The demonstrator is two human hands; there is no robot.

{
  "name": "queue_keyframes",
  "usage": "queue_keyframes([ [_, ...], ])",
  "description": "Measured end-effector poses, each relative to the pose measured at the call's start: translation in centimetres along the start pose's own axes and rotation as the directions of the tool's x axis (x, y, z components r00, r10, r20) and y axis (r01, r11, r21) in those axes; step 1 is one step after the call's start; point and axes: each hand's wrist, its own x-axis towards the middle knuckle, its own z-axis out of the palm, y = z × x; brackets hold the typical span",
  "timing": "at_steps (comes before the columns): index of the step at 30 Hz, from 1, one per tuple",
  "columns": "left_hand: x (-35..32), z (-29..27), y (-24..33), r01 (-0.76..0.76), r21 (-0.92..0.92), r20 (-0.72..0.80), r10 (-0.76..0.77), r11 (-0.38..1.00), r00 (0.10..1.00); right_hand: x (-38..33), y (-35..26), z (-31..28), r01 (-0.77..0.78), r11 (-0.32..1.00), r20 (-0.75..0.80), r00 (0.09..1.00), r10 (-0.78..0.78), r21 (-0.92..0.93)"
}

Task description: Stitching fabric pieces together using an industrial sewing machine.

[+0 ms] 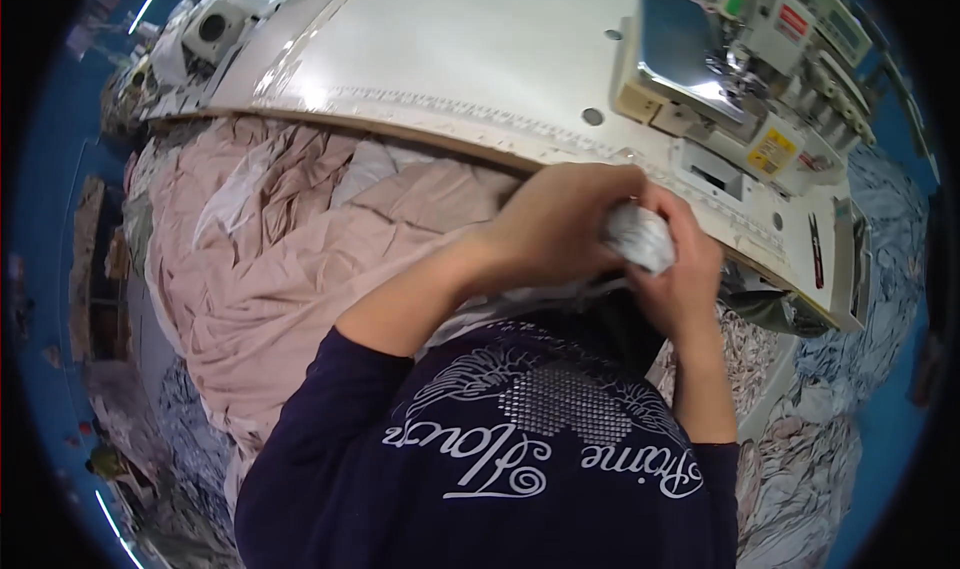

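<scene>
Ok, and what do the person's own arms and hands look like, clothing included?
The dark navy left sleeve and right sleeve end around the elbows, leaving the forearms bare. The left hand and right hand are ungloved. No watch or bracelet shows; blur hides any rings.

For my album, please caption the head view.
Whitish bundle between left hand and right hand, near an overlock machine and pink fabric.

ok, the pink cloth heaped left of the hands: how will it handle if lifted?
Probably floppy: the pink cloth lies in loose folds. Likely heavy overall, given its wide spread. May drag the white cloth along, which lies among its folds.
</scene>
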Motion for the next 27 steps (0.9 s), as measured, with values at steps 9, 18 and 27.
queue_keyframes([
  [9,-9.7,-1.1,-7.5,0.166,0.517,-0.501,0.139,0.84,0.854,2.3,5.9,-16.6,-0.163,0.934,-0.576,0.816,-0.053,-0.317],
  [18,-24.7,-30.3,-12.2,-0.258,0.488,-0.729,0.551,0.834,0.405,-4.8,5.3,-14.0,-0.306,0.952,-0.271,0.918,0.291,-0.014],
  [27,-14.1,-41.0,-20.0,-0.284,0.233,-0.629,0.367,0.93,0.685,-4.4,5.1,-7.2,-0.448,0.507,0.402,0.893,0.204,0.737],
])
